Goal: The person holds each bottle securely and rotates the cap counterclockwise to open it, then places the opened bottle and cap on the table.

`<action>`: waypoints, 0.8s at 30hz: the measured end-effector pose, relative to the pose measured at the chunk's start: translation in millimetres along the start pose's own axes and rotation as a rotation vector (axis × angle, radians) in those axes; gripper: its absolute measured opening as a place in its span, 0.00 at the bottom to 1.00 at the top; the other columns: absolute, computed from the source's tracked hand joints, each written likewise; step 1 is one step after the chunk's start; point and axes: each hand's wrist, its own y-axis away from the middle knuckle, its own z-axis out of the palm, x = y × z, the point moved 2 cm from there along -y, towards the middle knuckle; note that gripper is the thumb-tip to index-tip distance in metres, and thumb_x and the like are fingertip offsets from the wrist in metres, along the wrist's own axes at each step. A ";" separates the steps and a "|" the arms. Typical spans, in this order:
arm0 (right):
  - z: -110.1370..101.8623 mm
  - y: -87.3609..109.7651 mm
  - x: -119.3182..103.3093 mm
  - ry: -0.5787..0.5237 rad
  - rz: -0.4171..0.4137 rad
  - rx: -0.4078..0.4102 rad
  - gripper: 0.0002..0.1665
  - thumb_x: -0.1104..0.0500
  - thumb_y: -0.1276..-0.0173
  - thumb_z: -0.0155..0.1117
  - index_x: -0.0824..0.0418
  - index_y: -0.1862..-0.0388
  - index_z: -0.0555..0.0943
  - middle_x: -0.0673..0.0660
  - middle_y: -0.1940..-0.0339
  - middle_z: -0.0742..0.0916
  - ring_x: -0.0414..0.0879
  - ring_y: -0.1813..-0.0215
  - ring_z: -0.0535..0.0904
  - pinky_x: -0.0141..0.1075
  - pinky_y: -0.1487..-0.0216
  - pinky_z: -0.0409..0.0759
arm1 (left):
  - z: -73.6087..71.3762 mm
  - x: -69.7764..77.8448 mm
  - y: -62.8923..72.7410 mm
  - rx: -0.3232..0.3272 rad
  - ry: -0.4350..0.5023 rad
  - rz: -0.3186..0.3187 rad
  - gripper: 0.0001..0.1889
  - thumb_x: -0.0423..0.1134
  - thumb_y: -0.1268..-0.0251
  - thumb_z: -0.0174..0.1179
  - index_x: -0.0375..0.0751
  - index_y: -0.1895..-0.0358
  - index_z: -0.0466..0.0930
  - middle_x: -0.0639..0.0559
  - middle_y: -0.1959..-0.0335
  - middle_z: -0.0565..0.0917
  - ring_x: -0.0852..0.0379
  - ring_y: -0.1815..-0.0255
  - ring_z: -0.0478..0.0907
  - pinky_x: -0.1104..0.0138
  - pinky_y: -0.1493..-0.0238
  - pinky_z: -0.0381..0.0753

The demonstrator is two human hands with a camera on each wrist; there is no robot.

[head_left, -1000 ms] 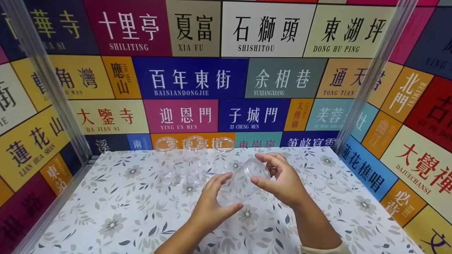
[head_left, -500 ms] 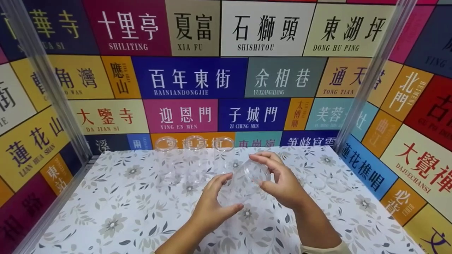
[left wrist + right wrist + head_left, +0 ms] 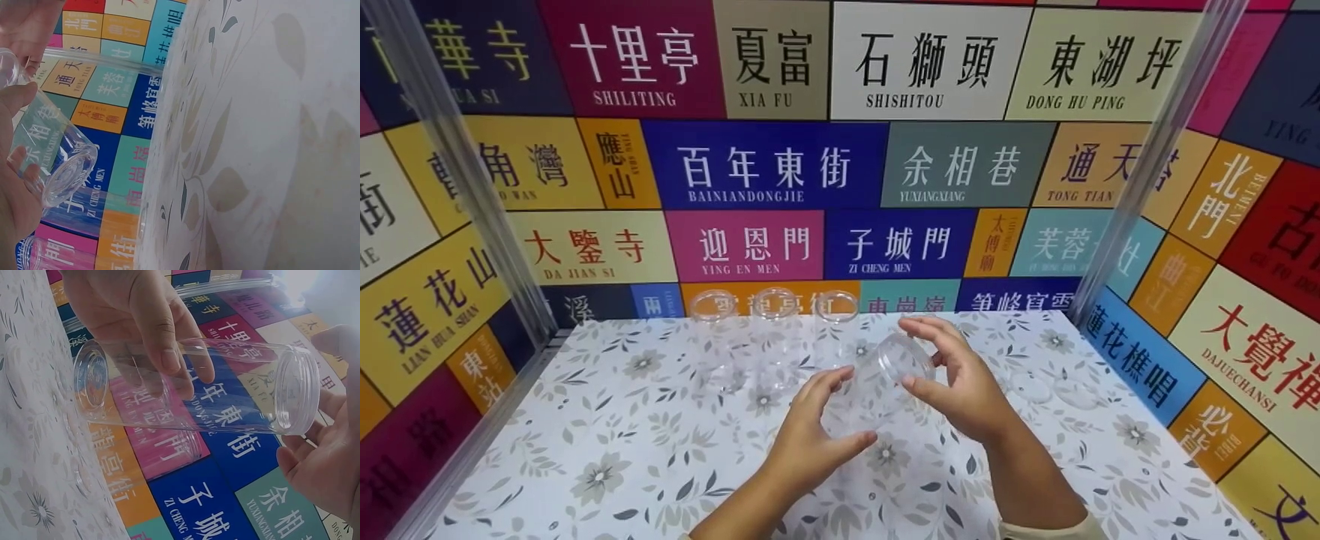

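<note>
From the head view, a clear plastic jar (image 3: pixel 877 386) is held tilted above the flower-patterned counter (image 3: pixel 607 450), its capped end up and to the right. The left hand (image 3: pixel 810 439) has its fingers and thumb curled around the lower body of the jar, while the right hand (image 3: pixel 960 379) cups the clear lid (image 3: pixel 910 358) at the raised end, thumb below and fingers arched over the rim. Behind the hands, three open clear jars (image 3: pixel 772 337) stand in a row near the back edge of the counter, and two loose clear lids (image 3: pixel 1054 390) lie flat to the right. Colourful sign panels (image 3: pixel 765 165) cover the walls. In the left wrist view, the jar's base (image 3: pixel 67 174) shows close up, with the left hand's fingers (image 3: pixel 14 98) wrapped on the wall of the jar beside it. In the right wrist view, the jar (image 3: pixel 191 388) lies nearly level in the air, the left hand (image 3: pixel 135 320) gripping it from above with thumb (image 3: pixel 160 332) pressed on the near wall, and the right hand's fingers (image 3: pixel 323 472) curled loosely about the lid (image 3: pixel 295 388), touching its edge.
</note>
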 end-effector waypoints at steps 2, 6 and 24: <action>-1.3 -0.4 0.9 0.037 0.037 0.035 0.36 0.57 0.32 0.73 0.49 0.24 0.78 0.52 0.25 0.77 0.45 0.31 0.71 0.35 0.42 0.74 | -0.3 0.2 0.1 -0.002 -0.001 0.001 0.46 0.54 0.44 0.82 0.60 0.22 0.69 0.61 0.26 0.76 0.52 0.25 0.75 0.49 0.23 0.77; -2.7 -1.6 1.9 0.079 0.129 0.076 0.33 0.51 0.29 0.71 0.49 0.26 0.79 0.54 0.39 0.80 0.47 0.42 0.72 0.31 0.47 0.76 | -0.8 -0.1 -0.3 0.003 -0.005 0.004 0.46 0.53 0.44 0.82 0.58 0.22 0.70 0.61 0.26 0.76 0.53 0.25 0.75 0.49 0.24 0.77; -2.2 -2.3 -1.6 0.049 0.197 0.034 0.34 0.54 0.37 0.81 0.53 0.31 0.83 0.56 0.43 0.79 0.49 0.51 0.72 0.30 0.55 0.77 | 0.2 -0.4 0.5 0.003 -0.013 0.002 0.45 0.53 0.44 0.82 0.61 0.22 0.69 0.61 0.26 0.76 0.52 0.25 0.75 0.49 0.24 0.77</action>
